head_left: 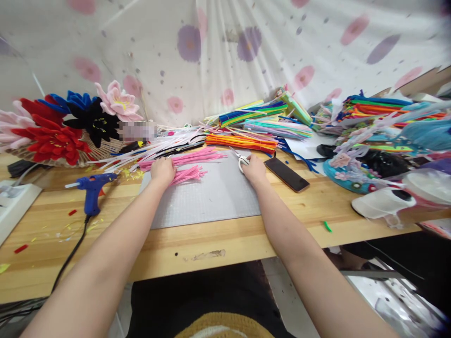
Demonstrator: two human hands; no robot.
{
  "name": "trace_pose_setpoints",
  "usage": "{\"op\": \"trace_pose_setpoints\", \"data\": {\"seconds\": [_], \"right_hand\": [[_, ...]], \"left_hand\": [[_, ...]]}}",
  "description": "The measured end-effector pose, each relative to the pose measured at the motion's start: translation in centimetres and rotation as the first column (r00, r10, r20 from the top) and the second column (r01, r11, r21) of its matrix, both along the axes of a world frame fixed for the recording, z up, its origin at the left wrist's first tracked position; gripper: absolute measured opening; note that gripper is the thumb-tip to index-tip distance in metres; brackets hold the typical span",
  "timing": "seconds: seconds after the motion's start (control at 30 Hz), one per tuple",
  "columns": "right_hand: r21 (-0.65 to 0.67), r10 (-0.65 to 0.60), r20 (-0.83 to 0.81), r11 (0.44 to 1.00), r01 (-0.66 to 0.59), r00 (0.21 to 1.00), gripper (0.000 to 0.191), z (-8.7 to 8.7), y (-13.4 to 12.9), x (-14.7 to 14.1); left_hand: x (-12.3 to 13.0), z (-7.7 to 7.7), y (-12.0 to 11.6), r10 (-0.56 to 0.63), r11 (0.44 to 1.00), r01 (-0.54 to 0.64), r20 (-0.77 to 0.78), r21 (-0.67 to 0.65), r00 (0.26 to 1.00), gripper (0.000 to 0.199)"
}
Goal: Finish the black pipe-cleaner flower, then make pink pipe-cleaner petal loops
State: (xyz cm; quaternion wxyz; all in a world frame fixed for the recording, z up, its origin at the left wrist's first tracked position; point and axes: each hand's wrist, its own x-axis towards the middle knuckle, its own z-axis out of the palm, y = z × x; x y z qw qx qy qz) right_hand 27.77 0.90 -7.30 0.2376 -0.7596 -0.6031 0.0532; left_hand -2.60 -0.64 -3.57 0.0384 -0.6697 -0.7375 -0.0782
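Note:
My left hand is closed around pink pipe cleaners at the left side of a grey cutting mat. A short bunch of pink pipe cleaners sticks out to the right of its fingers. Just behind lies a longer pink bunch, and I cannot tell whether the hand touches that one too. At the mat's right edge, my right hand grips a pair of scissors by the white handles, with the blades pointing away and to the left. Part of the handles is hidden by the fingers.
Right of the mat lies a black phone. A blue glue gun stands at the left, its cord running off the front edge. Fluffy flowers fill the back left. Orange pipe cleaners and other coloured bundles line the back.

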Motion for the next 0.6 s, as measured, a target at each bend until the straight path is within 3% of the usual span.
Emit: {"op": "trace_pose_setpoints", "data": {"seconds": [0.1,0.23,0.33,0.4,0.5,0.6], "right_hand": [[0.013,0.011,0.018,1.0,-0.011,1.0,0.03,-0.3,0.1,0.1],[0.019,0.01,-0.005,1.0,-0.01,1.0,0.032,-0.4,0.0,0.3],[0.083,-0.007,-0.043,0.996,0.01,0.999,0.036,0.1,-0.2,0.1],[0.251,0.018,-0.059,0.968,-0.002,0.998,0.043,0.7,-0.5,-0.3],[0.46,0.152,0.026,0.875,-0.147,0.988,0.051,1.9,-1.2,-1.5],[0.423,0.3,0.111,0.848,-0.318,0.947,0.037,2.9,-1.9,-2.9]], "left_hand": [[0.0,0.6,0.7,0.054,0.999,-0.054,0.047,-0.009,0.997,0.026],[-0.3,1.9,0.5,0.055,0.947,-0.099,0.147,0.307,0.988,0.029],[-0.7,2.5,-0.5,-0.092,0.864,0.002,0.154,0.503,0.984,0.029],[-0.6,2.4,-1.7,-0.217,0.817,0.111,0.124,0.566,0.968,0.029],[-0.1,1.5,-3.7,-0.326,0.774,0.202,0.105,0.6,0.94,0.03],[0.6,0.5,-5.6,-0.391,0.773,0.207,0.194,0.6,0.9,0.026]]}}
